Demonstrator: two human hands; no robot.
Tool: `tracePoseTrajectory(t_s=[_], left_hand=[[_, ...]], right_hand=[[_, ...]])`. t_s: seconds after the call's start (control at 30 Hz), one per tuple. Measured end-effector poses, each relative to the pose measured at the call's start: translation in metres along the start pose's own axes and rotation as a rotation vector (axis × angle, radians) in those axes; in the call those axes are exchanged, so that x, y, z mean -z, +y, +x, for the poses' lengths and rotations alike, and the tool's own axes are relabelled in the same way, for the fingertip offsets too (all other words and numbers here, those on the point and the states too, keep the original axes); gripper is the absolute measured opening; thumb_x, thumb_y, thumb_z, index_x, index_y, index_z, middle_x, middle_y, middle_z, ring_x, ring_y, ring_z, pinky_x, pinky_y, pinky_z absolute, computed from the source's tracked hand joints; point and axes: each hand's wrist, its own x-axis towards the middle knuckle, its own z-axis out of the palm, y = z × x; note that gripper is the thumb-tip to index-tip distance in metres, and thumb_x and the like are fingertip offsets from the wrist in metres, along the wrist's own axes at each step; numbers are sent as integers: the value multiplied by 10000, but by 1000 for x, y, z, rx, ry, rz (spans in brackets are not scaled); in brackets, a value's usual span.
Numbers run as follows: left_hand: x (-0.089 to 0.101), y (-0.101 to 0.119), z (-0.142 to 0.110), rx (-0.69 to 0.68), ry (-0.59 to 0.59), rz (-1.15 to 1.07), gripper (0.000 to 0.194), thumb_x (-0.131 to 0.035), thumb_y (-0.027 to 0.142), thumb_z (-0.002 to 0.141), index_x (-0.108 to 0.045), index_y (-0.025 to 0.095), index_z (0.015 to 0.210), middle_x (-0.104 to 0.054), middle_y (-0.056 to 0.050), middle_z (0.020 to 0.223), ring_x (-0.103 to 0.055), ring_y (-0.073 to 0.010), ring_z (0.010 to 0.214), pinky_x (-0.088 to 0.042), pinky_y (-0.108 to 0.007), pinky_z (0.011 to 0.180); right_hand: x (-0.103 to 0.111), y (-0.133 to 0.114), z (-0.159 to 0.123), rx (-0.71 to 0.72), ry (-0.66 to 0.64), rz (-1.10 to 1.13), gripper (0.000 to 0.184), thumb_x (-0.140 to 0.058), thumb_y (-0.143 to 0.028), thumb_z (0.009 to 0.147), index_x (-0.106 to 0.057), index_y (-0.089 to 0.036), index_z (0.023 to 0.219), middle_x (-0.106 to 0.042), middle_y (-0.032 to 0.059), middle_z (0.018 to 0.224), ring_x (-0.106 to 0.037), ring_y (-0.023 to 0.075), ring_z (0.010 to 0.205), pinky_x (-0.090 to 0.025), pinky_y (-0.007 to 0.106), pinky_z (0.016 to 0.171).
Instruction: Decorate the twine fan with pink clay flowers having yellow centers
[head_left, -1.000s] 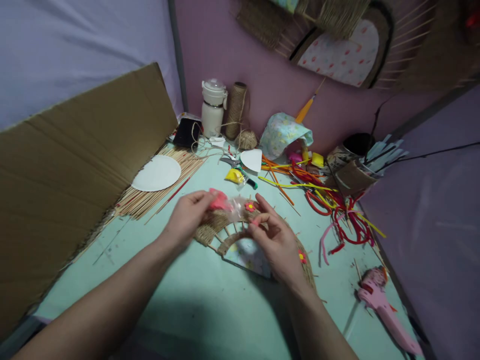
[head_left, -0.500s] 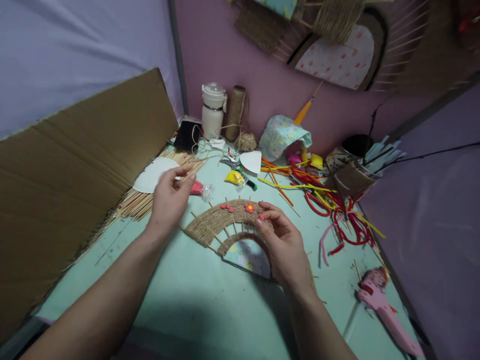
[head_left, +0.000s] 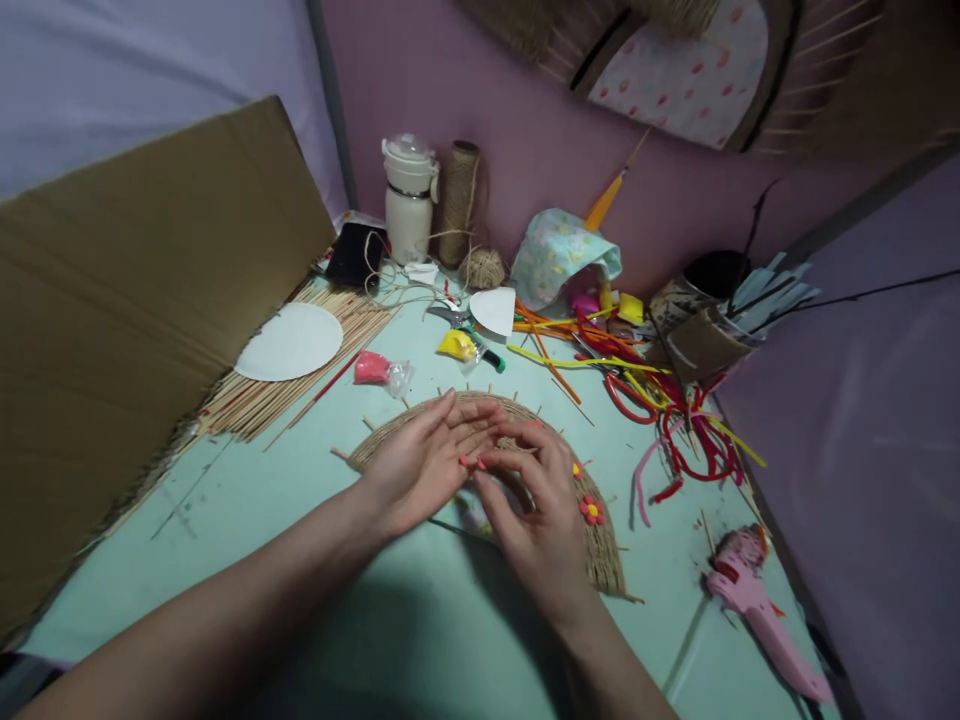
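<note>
Right hand (head_left: 536, 505): thumb and forefinger pinched on a pink bit (head_left: 481, 463). Left hand (head_left: 424, 465): palm up, fingers extended, not closed on anything. Second pink dot (head_left: 463, 461) sits just left of the pinch, by the left palm; too small to tell if it's a separate piece. Woven fan (head_left: 604, 555) below both hands on the table (head_left: 652, 520), long axis left-right. Vs. half a second ago: left hand has moved from the pink packet (head_left: 371, 368) to the right fingertips.

Passable over bare desk (head_left: 255, 480) left of the woven arch (head_left: 604, 550), tightly between that and the pink glue gun (head_left: 772, 630). Walled off leftward by cardboard (head_left: 150, 280), rearward by bottle (head_left: 409, 220) and twine spool (head_left: 457, 205).
</note>
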Motion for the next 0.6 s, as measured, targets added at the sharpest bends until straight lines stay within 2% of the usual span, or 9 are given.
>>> tracePoseTrajectory(t_s=[0.17,0.3,0.4,0.5,0.6], left_hand=[[3,-8,-5,-70,-88,89,430,-470,504,928,-647,131,1048,-625,-164,1212,-530,-236,1241,-398,-329,1069],[5,-12,-8,-111,-143,136,473,-538,554,878,-640,150,1103,-614,-157,1241,-493,-256,1284,-369,-367,1098],[6,-12,-8,-154,-105,238,424,-575,504,874,-648,176,1134,-625,-133,1246,-521,-251,1256,-393,-393,1075],[7,-13,-8,-268,-29,547,285,-689,321,813,-705,219,1079,-649,-78,1240,-558,-229,1207,-410,-382,1060],[8,-15,-8,-431,-7,838,223,-724,197,751,-759,247,966,-706,-44,1128,-599,-222,1131,-428,-377,1041]], right_hand=[[-5,-1,-1,55,-12,-111,127,-651,-182,839,-681,-257,938,-618,57,1025,-523,250,1031,-392,475,945],[-7,-1,-1,6,-5,-74,106,-632,-189,846,-688,-260,903,-627,54,1017,-526,248,1033,-390,465,941],[-6,5,0,-184,35,154,58,-634,-253,854,-692,-251,851,-622,51,1047,-546,237,1062,-416,426,939],[-6,13,1,-467,36,528,123,-634,-348,865,-705,-248,851,-651,32,991,-600,206,964,-473,370,860],[-6,16,1,-637,37,803,143,-693,-377,820,-732,-247,864,-700,13,918,-625,190,891,-480,351,841]])
